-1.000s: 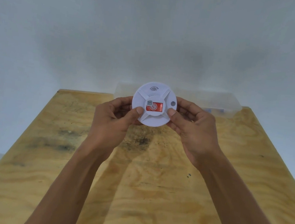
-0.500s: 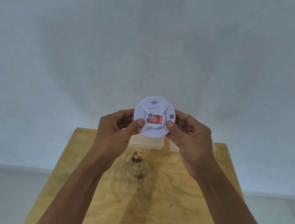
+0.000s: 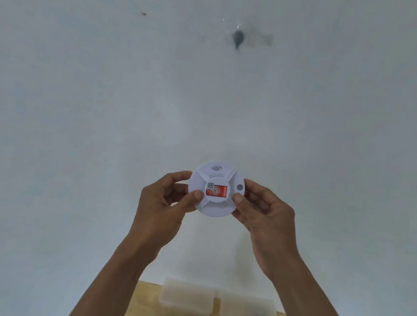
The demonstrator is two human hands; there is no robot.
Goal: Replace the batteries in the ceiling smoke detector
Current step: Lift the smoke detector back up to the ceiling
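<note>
View has tilted up off the surface (image 3: 149, 307); I'm lifting smoke detector (image 3: 216, 188), left hand (image 3: 163, 204) and right hand (image 3: 265, 216) both pinching its rim, remounting likely next.

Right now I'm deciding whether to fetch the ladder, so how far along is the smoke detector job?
Done: the smoke detector looks closed up, its front with the red label facing the camera; the batteries themselves are hidden. In hand: left hand and right hand grip its rim, raised toward the dark mark on the white surface above. Left: mounting it; it touches nothing yet.
</note>
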